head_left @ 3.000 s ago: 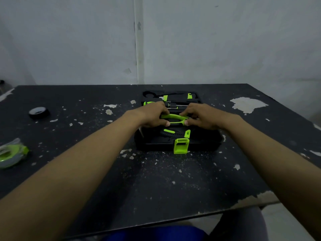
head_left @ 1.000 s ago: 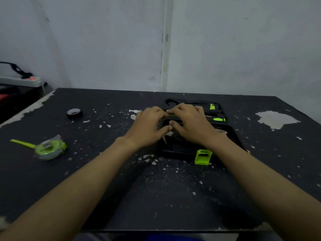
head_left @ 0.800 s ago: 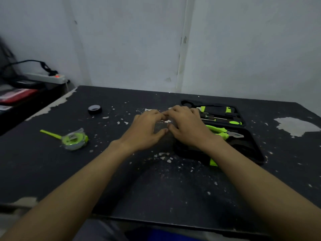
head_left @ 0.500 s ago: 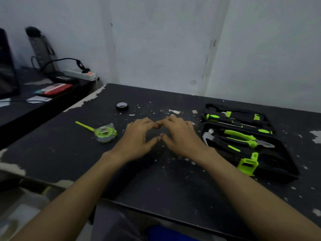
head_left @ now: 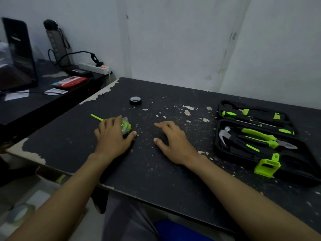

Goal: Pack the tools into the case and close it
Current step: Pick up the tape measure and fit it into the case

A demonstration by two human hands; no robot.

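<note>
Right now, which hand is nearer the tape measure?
Left. The left hand lies over the tape measure, fingers draped on it. The right hand rests flat on the table to its right, apart from it.

A matt black table (head_left: pixel 156 171) has a worn coating, flaked away in pale patches along its edges and scattered with chips. The open tool case (head_left: pixel 295 173) is black moulded plastic with a bright green plastic latch (head_left: pixel 266 166). Inside, a hammer (head_left: pixel 224 134) has a shiny metal head, and pliers (head_left: pixel 260 136) have glossy green grips. The tape measure (head_left: pixel 126 126) looks like shiny green plastic.
</note>
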